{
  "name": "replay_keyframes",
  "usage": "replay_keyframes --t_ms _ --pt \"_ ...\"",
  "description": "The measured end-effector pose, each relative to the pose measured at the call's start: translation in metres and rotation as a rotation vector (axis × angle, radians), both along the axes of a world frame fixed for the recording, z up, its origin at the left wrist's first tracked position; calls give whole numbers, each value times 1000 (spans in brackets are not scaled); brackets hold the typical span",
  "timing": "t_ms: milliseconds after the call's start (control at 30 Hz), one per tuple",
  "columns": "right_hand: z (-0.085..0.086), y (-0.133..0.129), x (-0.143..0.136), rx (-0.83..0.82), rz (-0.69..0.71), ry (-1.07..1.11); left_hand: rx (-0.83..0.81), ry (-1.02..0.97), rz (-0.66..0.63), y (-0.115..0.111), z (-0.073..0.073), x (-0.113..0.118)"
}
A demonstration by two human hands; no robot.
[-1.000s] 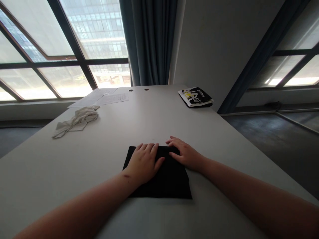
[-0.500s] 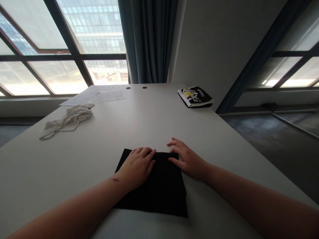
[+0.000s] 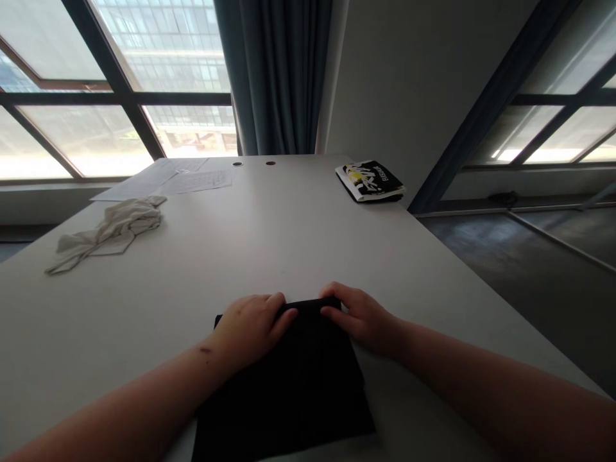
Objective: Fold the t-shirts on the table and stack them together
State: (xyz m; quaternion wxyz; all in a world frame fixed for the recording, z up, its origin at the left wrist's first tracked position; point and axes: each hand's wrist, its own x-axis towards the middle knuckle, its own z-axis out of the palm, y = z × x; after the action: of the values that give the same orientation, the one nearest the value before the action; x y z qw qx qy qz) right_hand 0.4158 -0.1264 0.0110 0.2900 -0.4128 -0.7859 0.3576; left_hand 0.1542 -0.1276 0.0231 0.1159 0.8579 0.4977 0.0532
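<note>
A folded black cloth [image 3: 293,391] lies on the white table at the near middle, its near edge hanging toward me. Along its far edge, my left hand [image 3: 250,327] grips the cloth, thumb on the near side and fingers curled over the far side. At the far right corner of the cloth, my right hand [image 3: 360,317] pinches the same edge between thumb and fingers. A short stretch of black edge shows between the two hands, slightly raised. The fingertips behind the cloth are hidden.
On the white table [image 3: 260,237], a crumpled pale cloth [image 3: 115,228] lies at the left, with printed papers [image 3: 192,183] behind it. A folded black, white and yellow item [image 3: 373,181] sits near the right edge. Curtain and windows stand beyond.
Both hands have closed on the far edge of the black cloth, the right one from spread fingers. The cloth reaches lower in view, and the view has shifted slightly.
</note>
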Motion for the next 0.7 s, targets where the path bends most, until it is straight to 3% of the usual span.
replay_keyframes --t_ms 100,167,300,500,700 --pt "-3 3 0 -105 -113 46 -15 58 31 9 1 -4" --pt "-5 3 0 -201 -127 187 -18 51 34 12 2 -6" --pt "-6 2 3 -450 27 424 -6 23 88 15 2 -10" --pt "4 7 9 -480 215 149 -13 43 133 19 0 -11" --pt "0 5 7 -527 171 143 -15 32 101 22 -1 -13"
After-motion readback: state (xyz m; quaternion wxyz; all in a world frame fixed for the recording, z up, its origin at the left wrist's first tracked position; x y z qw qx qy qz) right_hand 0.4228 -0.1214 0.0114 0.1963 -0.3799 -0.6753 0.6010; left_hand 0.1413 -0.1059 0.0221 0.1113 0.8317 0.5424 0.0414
